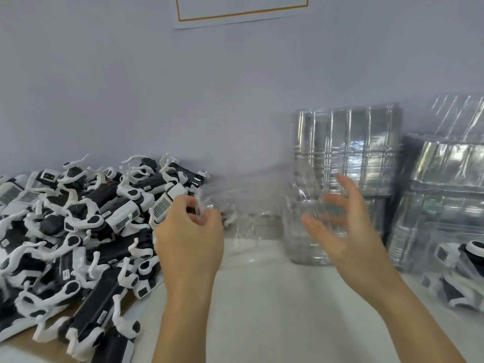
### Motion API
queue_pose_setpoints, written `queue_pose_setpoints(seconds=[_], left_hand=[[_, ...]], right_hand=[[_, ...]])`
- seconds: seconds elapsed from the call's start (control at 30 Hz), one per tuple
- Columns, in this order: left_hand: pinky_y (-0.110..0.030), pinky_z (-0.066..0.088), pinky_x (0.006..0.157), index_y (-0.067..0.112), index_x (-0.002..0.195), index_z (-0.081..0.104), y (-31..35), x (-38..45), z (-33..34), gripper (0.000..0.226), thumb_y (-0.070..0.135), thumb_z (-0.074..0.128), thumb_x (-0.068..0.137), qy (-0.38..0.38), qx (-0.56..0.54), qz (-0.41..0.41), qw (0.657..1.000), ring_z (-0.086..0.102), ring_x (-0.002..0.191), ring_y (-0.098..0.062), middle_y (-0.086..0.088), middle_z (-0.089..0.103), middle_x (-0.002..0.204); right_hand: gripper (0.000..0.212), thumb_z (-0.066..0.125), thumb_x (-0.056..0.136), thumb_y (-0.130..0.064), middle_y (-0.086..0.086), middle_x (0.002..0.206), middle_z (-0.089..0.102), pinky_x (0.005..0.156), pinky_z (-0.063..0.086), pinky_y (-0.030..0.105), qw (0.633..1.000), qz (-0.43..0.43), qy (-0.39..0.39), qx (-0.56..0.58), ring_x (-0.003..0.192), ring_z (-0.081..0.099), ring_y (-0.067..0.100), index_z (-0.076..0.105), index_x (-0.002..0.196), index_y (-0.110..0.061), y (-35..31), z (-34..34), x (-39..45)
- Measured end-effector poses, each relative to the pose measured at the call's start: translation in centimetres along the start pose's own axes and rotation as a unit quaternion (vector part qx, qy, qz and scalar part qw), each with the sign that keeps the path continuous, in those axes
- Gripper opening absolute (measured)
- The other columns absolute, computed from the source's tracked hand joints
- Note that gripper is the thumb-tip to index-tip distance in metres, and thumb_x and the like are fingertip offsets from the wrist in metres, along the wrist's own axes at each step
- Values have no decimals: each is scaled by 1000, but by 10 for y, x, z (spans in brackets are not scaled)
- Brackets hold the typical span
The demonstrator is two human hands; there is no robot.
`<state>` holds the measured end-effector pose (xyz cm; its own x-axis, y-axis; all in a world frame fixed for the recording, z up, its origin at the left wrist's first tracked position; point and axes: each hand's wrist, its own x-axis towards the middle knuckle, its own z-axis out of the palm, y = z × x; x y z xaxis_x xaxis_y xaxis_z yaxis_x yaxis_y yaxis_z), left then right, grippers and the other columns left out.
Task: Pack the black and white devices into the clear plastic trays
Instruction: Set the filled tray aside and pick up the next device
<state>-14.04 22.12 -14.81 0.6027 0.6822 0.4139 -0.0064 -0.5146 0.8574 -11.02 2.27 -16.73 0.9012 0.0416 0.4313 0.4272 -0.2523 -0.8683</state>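
A big heap of black and white devices (78, 231) covers the left of the table. My left hand (191, 231) pinches the edge of a clear plastic tray (246, 226) lifted at the centre; the tray is blurred. My right hand (337, 226) hovers just right of it with fingers spread, holding nothing. A tall stack of clear plastic trays (345, 153) leans at the back right behind that hand.
More clear trays (445, 195) are stacked at the far right. Packed devices (461, 273) lie in a tray at the right edge. A white table surface (275, 310) lies between my arms. A grey wall (183, 87) with a paper sheet closes the back.
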Motion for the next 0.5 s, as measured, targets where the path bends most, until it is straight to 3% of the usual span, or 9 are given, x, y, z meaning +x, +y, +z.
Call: queue_pose_setpoints(seconds=[0.1,0.17,0.3,0.37,0.5], left_hand=[[-37,48,71,26,106,60,-6,-1,0,15,30,58,91,-60,109,-9,992,61,87,-30,2,63,83],[-35,45,70,23,106,61,-14,-1,2,16,30,56,94,-94,157,-22,983,60,87,-31,-3,62,88],[-33,44,69,17,97,60,-33,2,6,17,30,50,97,-146,215,-60,964,59,84,-30,-6,63,86],[-32,41,69,14,103,60,-42,1,11,18,24,47,95,-176,233,-77,953,57,88,-30,-7,63,93],[-29,36,75,16,119,56,-53,-2,21,25,26,48,97,-230,259,-107,932,51,92,-24,0,52,99]], right_hand=[[66,63,83,-57,-48,121,42,77,38,5,992,26,-110,-57,102,35,-40,24,136,-63,5,1,0],[54,61,92,-49,-56,106,46,81,42,9,983,58,-152,-86,99,48,-31,24,127,-67,10,5,-1],[54,49,97,-53,-29,114,56,81,44,17,951,148,-213,-171,104,64,2,29,145,-40,24,10,-3],[51,49,96,-46,-15,109,60,76,48,22,936,184,-230,-193,95,66,5,33,143,-32,29,11,-5],[54,52,95,-34,-8,97,57,57,54,22,918,255,-242,-184,79,69,13,33,144,-27,35,7,-5]])
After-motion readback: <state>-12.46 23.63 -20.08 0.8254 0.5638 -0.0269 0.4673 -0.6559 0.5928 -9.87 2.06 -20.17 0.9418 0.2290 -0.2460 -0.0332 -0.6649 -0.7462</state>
